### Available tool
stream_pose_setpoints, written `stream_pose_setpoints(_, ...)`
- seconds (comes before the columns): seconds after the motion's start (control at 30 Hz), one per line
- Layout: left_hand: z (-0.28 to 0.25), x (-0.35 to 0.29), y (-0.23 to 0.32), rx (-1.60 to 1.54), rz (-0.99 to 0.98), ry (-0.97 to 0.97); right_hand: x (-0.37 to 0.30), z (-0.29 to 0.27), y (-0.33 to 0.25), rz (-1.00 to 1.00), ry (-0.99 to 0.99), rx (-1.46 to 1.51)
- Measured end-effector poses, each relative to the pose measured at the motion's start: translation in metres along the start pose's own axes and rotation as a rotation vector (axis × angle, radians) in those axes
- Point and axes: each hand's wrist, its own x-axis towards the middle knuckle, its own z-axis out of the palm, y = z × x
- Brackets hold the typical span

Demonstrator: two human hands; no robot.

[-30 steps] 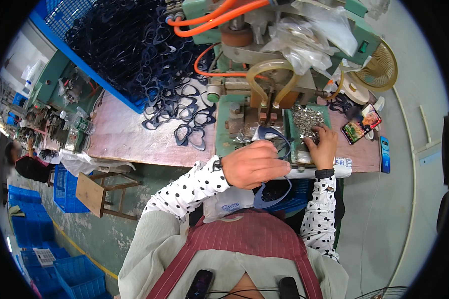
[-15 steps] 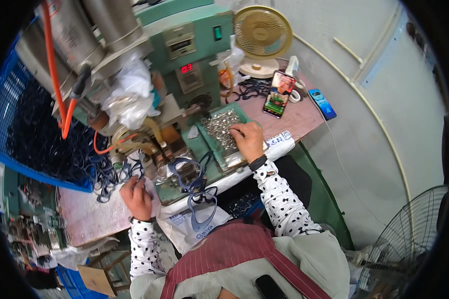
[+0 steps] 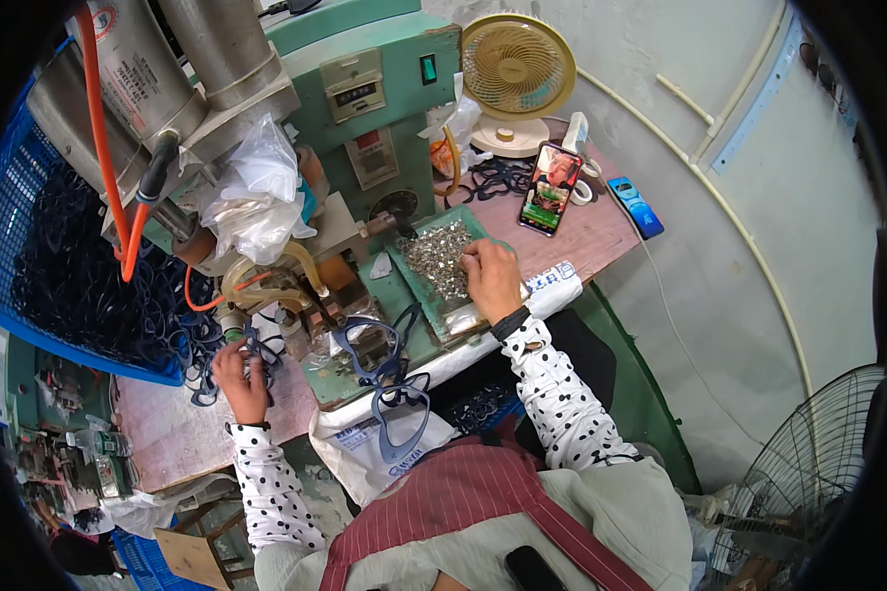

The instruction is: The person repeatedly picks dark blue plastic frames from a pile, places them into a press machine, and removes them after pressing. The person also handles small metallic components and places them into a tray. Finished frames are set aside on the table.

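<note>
My left hand (image 3: 241, 381) is at the edge of a loose pile of dark blue looped rubbery pieces (image 3: 202, 386), its thumb apart from the fingers and its fingertips touching the pieces. My right hand (image 3: 493, 280) rests over the right side of a green tray (image 3: 426, 297) full of small shiny metal parts (image 3: 438, 258). Its thumb and fingers are pinched together, and whatever is between them is hidden. Between my hands, a chain of blue goggle-shaped frames (image 3: 401, 448) hangs from the machine's work spot over the front edge.
A green machine (image 3: 394, 61) with metal cylinders and orange hoses stands ahead. The blue basket (image 3: 79, 347) at left holds more dark pieces. Beyond the tray are a propped phone (image 3: 550, 189), a blue phone (image 3: 637, 207) and a small fan (image 3: 518, 65). A wire-caged fan (image 3: 808, 463) stands at lower right.
My left hand has moved left and slightly forward onto the dark blue pieces. My right hand has shifted slightly and stays pinched at the tray. The machine's red display no longer shows lit.
</note>
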Motion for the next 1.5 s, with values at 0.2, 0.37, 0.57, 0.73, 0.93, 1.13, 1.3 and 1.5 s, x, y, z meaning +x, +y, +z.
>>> stream_pose_setpoints(0.2, -0.008, -0.015, 0.034, -0.299, -0.447, 0.254, 0.003, 0.004, -0.003, 0.007, -0.015, -0.037)
stream_pose_setpoints(0.37, -0.038, 0.023, 0.117, -0.183, 0.288, 0.253, 0.013, -0.007, -0.052, -0.061, 0.07, 0.143)
stream_pose_setpoints(0.57, -0.042, 0.042, 0.17, -0.303, 0.511, 0.161, 0.012, -0.027, -0.126, 0.16, -0.348, 0.673)
stream_pose_setpoints(0.73, -0.033, 0.046, 0.18, -0.506, 0.578, 0.135, 0.009, -0.022, -0.149, 0.087, -0.367, 0.63)
stream_pose_setpoints(0.93, -0.034, 0.038, 0.178, -0.481, 0.676, 0.156, 0.014, -0.011, -0.168, 0.277, -0.415, 0.731)
stream_pose_setpoints(1.13, -0.044, 0.046, 0.18, -0.628, 0.698, 0.119, 0.014, -0.008, -0.163, 0.366, -0.444, 0.853)
stream_pose_setpoints(1.3, -0.015, 0.047, 0.166, -0.708, 0.76, -0.07, 0.027, 0.001, -0.069, 0.113, -0.027, 0.126)
stream_pose_setpoints(1.5, -0.006, 0.045, 0.16, -0.782, 0.764, -0.071, 0.008, -0.001, 0.001, 0.035, -0.164, -0.137)
